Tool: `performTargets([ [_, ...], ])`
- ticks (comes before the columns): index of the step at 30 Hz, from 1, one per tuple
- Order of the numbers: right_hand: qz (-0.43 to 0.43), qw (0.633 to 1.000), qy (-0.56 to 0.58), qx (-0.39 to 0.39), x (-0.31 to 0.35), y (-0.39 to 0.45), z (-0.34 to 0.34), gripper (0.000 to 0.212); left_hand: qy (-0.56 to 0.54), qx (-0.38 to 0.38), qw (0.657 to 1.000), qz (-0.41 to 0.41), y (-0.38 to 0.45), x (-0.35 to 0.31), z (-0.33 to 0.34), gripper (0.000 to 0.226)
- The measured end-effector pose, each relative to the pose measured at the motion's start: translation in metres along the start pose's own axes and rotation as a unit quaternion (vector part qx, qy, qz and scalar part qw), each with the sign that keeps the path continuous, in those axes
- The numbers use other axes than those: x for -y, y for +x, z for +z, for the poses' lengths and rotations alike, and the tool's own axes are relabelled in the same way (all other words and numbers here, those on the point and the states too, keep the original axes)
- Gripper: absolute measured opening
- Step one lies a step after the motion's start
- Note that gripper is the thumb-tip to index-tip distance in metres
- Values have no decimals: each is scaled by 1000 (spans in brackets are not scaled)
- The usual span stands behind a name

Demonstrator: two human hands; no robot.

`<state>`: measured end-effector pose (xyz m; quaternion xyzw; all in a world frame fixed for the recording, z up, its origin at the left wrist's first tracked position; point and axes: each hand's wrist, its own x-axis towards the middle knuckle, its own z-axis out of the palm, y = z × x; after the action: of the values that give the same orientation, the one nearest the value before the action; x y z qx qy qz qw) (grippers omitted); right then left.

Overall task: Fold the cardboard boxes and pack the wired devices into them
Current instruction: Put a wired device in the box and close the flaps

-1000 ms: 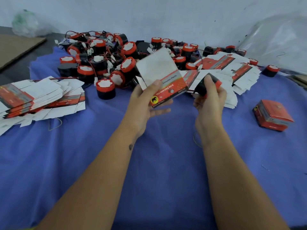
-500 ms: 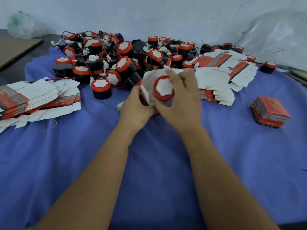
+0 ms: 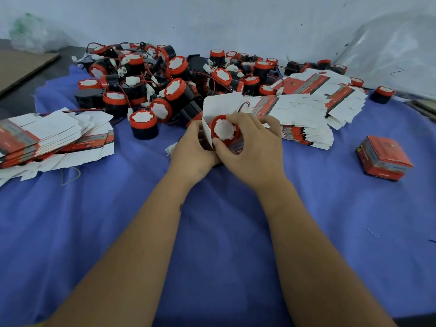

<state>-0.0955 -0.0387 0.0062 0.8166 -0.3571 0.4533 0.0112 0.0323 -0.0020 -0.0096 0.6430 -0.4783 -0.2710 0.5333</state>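
Single head-worn view, looking forward and down, close over the blue cloth (image 3: pixel 118 232) toward the wall (image 3: pixel 236 20)

Device in hand (image 3: pixel 224 130): round, black body, red cap with white toothed centre; cap faces the camera, seated in the mouth of the open box.
Open box (image 3: pixel 220 105): white inside, red printed outside, top flap raised.
Loose devices (image 3: pixel 165 76): heaped at the far side, red wires and white plugs tangled.
Flat boxes, left (image 3: pixel 50 135): fanned stack.
Flat boxes, right (image 3: pixel 313 107): fanned stack.
Closed box (image 3: pixel 383 158): red, far right, standing alone.
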Motion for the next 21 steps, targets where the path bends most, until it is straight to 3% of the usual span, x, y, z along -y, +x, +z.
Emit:
performTargets([
  [5, 2, 999, 6, 36, 2, 1, -1, 45, 12, -1, 1000, 15, 2, 2, 0, 59],
  [10, -31, 997, -59, -32, 4, 0, 2, 37, 9, 2, 1000, 15, 2, 3, -1, 59],
  [15, -47, 991, -113, -48, 2, 2, 5, 44, 7, 7, 1000, 16, 0, 1, -2, 61],
  [21, -3, 994, -112, -14, 0, 4, 7, 44, -2, 7, 1000, 16, -2, 0, -1, 71],
])
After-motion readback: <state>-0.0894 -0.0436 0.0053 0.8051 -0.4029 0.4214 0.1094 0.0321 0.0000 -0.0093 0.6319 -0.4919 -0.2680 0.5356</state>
